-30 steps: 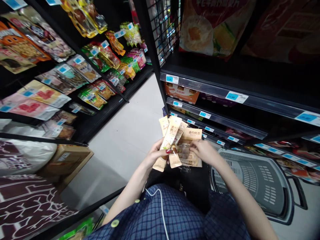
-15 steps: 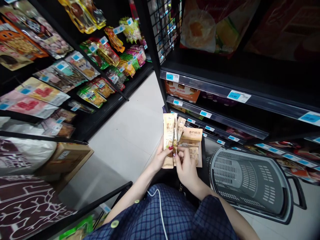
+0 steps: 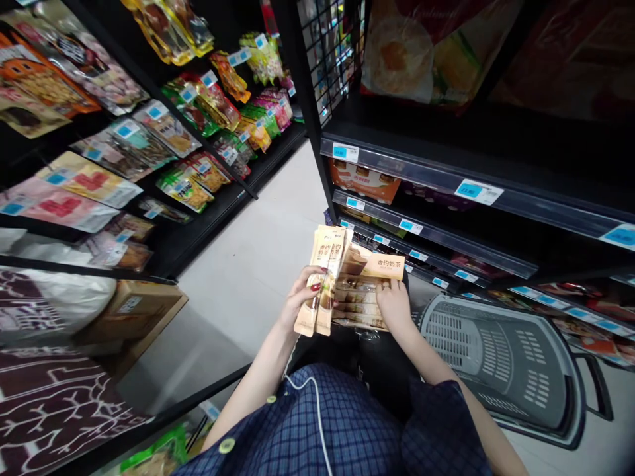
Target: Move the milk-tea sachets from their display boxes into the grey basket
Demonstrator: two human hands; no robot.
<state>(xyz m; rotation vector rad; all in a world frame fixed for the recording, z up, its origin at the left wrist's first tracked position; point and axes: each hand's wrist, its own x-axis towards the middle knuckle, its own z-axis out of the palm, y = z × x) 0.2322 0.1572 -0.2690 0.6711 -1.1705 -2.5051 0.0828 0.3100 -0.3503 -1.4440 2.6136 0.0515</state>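
My left hand point(image 3: 300, 295) is closed around several slim cream-coloured milk tea sachets point(image 3: 323, 277), fanned slightly and held upright. To their right sits an open milk tea box point(image 3: 391, 266) with its printed flap folded up. More sachets point(image 3: 358, 301) lie stacked in rows inside it. My right hand point(image 3: 395, 304) reaches into the right end of the box, below the flap. Its fingers are together and curled down, and their tips are hidden, so what they pinch does not show.
A grey shopping basket point(image 3: 501, 370) stands on the floor at the right. Black shelves with price tags point(image 3: 479, 192) rise ahead. Snack bags point(image 3: 186, 188) fill the left shelving, and a cardboard box point(image 3: 124, 311) sits low at the left. A white cable point(image 3: 317, 410) hangs over my shirt.
My hands have moved apart. The left has shifted left with the sachets, now tilted and gathered. The right has let go of the sachet bundle and moved right into the box.
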